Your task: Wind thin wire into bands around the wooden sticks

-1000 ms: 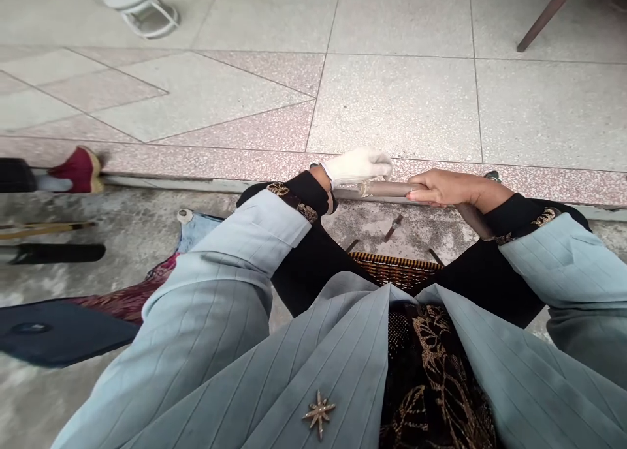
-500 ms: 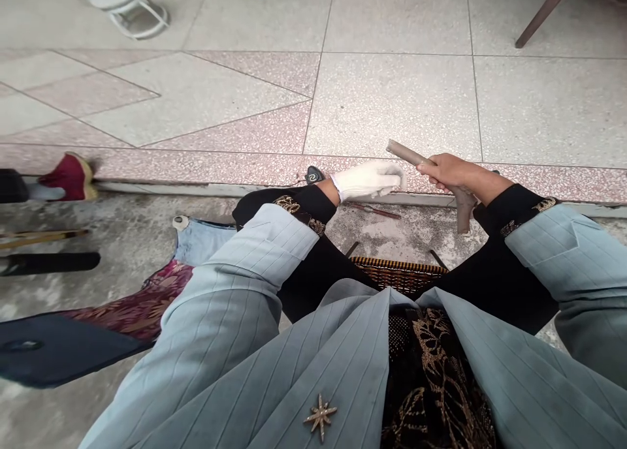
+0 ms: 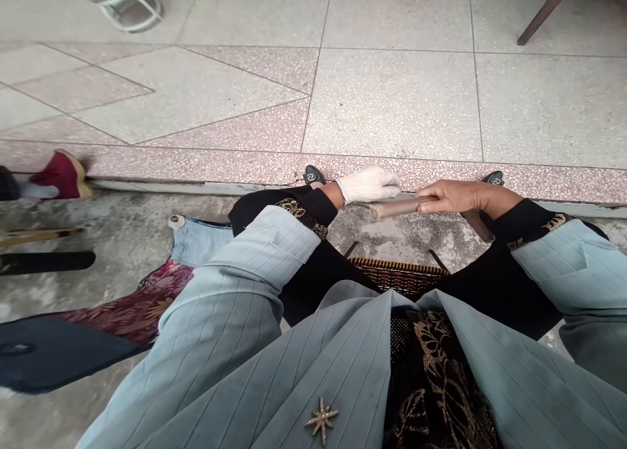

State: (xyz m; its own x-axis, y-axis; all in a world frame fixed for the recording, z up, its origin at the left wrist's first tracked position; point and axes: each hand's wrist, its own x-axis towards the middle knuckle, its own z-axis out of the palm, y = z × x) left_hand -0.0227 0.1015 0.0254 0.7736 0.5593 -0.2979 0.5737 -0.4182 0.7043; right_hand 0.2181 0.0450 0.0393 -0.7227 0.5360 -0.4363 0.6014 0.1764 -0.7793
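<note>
My left hand (image 3: 371,184) wears a white knit glove. Its fingers are curled into a fist, and what they hold, if anything, is hidden. A thin dark edge shows just below the glove, too little of it to name. My bare right hand (image 3: 453,196) grips a bent grey-brown wooden stick (image 3: 396,207). One straight arm of the stick points left, its pale end below my gloved knuckles. The other arm slants down beside my right wrist. Whether glove and stick touch, I cannot tell.
Between my knees is a woven wicker seat (image 3: 399,274). My dark shoes (image 3: 313,175) rest on the pinkish tiled step (image 3: 220,165). To the left lie a folded patterned cloth (image 3: 171,286) and long-handled tools (image 3: 49,261), near another person's red shoe (image 3: 61,175). A white stool (image 3: 130,8) stands behind.
The stick in my right hand swung upward, its end above the glove, then came back down to nearly level. My left hand shifted slightly right and its fingers look more tightly curled.
</note>
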